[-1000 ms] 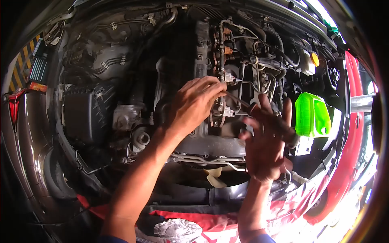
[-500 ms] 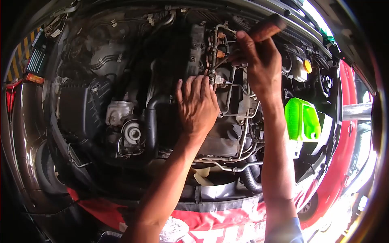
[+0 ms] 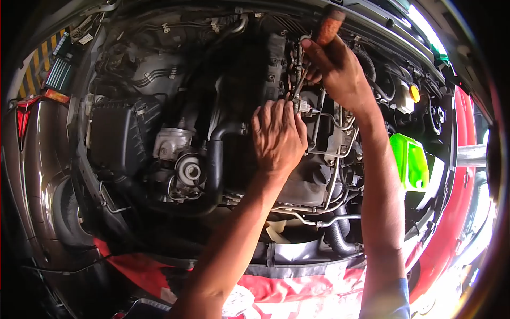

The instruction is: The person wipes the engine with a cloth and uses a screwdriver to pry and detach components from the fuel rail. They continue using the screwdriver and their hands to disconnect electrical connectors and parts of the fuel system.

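Note:
My right hand [image 3: 340, 72] is closed around a screwdriver [image 3: 330, 26] with a worn orange handle and dark butt end. The handle sticks up past my thumb, and the thin metal shaft slants down toward the fingertips of my left hand. The shaft's tip is hidden. My left hand [image 3: 279, 138] lies palm down over the engine [image 3: 305, 189], fingers stretched forward beside the metal fuel rail [image 3: 297, 66]. Just right of those fingers sits a pale connector [image 3: 304, 106]. Thin metal pipes [image 3: 337, 154] run between my two forearms.
A black air filter box [image 3: 117, 130] and a thick black hose [image 3: 215, 165] are on the left. To the right stand a bright green container [image 3: 409, 162] and a reservoir with a yellow cap [image 3: 414, 93]. A red cover [image 3: 141, 274] drapes the front edge.
The screwdriver's handle has swung from pointing right to nearly upright, as my right hand turned and rose. My left hand stays at the same spot on the engine; the whole view has shifted slightly.

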A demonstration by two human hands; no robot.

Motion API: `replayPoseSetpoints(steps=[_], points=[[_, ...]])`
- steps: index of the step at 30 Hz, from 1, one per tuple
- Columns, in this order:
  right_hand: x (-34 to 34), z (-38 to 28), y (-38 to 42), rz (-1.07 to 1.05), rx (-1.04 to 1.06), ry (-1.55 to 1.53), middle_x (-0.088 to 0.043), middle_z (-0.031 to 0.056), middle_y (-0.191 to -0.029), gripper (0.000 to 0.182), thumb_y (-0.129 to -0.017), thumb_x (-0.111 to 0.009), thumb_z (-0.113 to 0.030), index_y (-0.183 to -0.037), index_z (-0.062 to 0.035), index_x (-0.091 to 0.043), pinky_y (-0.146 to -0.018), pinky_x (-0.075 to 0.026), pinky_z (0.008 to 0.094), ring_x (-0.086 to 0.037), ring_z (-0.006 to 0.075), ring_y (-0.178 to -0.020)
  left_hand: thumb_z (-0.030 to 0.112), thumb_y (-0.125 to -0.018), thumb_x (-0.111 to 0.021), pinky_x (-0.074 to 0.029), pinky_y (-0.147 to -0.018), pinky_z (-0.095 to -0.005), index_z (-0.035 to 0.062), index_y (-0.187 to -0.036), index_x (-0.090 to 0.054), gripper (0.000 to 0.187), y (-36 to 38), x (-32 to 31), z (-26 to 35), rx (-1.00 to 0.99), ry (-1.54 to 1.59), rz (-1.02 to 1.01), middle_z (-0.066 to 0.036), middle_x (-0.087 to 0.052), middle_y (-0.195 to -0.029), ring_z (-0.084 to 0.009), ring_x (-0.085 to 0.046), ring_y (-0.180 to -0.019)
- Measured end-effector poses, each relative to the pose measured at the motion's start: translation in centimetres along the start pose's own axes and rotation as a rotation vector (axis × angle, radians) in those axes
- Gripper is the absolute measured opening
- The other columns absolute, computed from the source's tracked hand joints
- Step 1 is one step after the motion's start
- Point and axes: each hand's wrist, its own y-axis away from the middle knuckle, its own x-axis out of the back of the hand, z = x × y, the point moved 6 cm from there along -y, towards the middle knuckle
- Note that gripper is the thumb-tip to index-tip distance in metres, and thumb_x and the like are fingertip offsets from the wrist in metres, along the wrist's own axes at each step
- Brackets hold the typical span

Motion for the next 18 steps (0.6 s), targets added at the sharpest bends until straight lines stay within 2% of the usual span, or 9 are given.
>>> replayPoseSetpoints(steps=[2,6,7,9,11,13,16,18], points=[[-0.4,0.4,-1.4,-0.079,-0.007,0.072,-0.07,0.0108,-0.08,0.037,-0.105,-0.065,-0.034,-0.109,0.0034,-0.063,-0.067,-0.056,0.035,-0.072,0.0185,-0.066,0.019,-0.096,-0.064,-0.043,-0.105,-0.0477,0.0013,-0.116,-0.066,0.027,0.1,0.0,0.0,-0.002,0.007,0.003,-0.01,-0.067,-0.114,-0.0297,-0.061,-0.116],[-0.7,1.6,-4.1,-0.174,-0.051,-0.004,-0.069,0.0099,-0.088,0.049,-0.104,-0.065,-0.042,-0.117,0.0046,-0.063,-0.063,-0.058,0.0296,-0.071,0.0165,-0.067,0.019,-0.095,-0.064,-0.044,-0.106,-0.0487,0.0001,-0.112,-0.066,0.026,0.1,0.1,0.1,-0.006,0.015,0.025,-0.013,-0.065,-0.113,-0.0301,-0.06,-0.115],[-0.7,2.5,-4.6,-0.18,-0.136,-0.041,-0.069,0.0096,-0.09,0.051,-0.104,-0.066,-0.043,-0.124,0.0042,-0.062,-0.064,-0.06,0.0298,-0.071,0.0166,-0.067,0.019,-0.094,-0.064,-0.045,-0.105,-0.0488,-0.0001,-0.112,-0.066,0.026,0.1,0.1,0.1,-0.004,0.017,0.028,-0.013,-0.065,-0.113,-0.0304,-0.06,-0.115],[-0.5,4.6,-6.0,-0.108,0.194,0.164,-0.069,0.0135,-0.093,0.037,-0.104,-0.063,-0.03,-0.124,0.0014,-0.066,-0.063,-0.061,0.03,-0.073,0.0195,-0.064,0.019,-0.094,-0.064,-0.045,-0.104,-0.0488,-0.0005,-0.112,-0.067,0.027,0.2,0.0,0.0,0.002,0.021,0.036,-0.013,-0.066,-0.113,-0.0308,-0.061,-0.114],[-0.5,5.0,-6.0,-0.108,0.241,0.219,-0.07,0.0158,-0.096,0.031,-0.104,-0.064,-0.021,-0.127,-0.0008,-0.067,-0.065,-0.063,0.0309,-0.074,0.0216,-0.064,0.02,-0.095,-0.064,-0.045,-0.101,-0.0476,0.0009,-0.114,-0.067,0.027,0.3,-0.2,-0.1,0.011,0.011,0.028,-0.011,-0.067,-0.115,-0.0305,-0.061,-0.115],[-0.6,4.0,-5.7,-0.174,0.007,0.121,-0.071,0.0166,-0.099,0.033,-0.101,-0.066,-0.017,-0.131,-0.0022,-0.066,-0.067,-0.065,0.0325,-0.075,0.0228,-0.066,0.021,-0.095,-0.065,-0.045,-0.1,-0.0468,0.0016,-0.115,-0.067,0.027,0.3,-0.3,-0.1,0.016,0.006,0.028,-0.01,-0.068,-0.116,-0.0305,-0.062,-0.115],[-0.9,5.0,-6.3,-0.139,-0.267,0.029,-0.069,0.0167,-0.109,0.033,-0.102,-0.063,-0.01,-0.135,-0.007,-0.066,-0.069,-0.067,0.0314,-0.076,0.0221,-0.068,0.021,-0.095,-0.065,-0.046,-0.098,-0.0465,0.0017,-0.115,-0.068,0.028,0.3,-0.3,0.0,0.021,-0.004,0.022,-0.01,-0.068,-0.116,-0.0306,-0.062,-0.115],[-0.6,9.1,-8.3,-0.116,0.163,0.16,-0.07,0.0128,-0.096,0.04,-0.104,-0.063,-0.032,-0.13,-0.001,-0.064,-0.063,-0.063,0.0317,-0.073,0.0193,-0.067,0.021,-0.095,-0.065,-0.046,-0.097,-0.0461,0.0019,-0.115,-0.069,0.028,0.3,-0.1,0.1,0.036,-0.02,0.003,-0.01,-0.069,-0.116,-0.0305,-0.062,-0.116]])
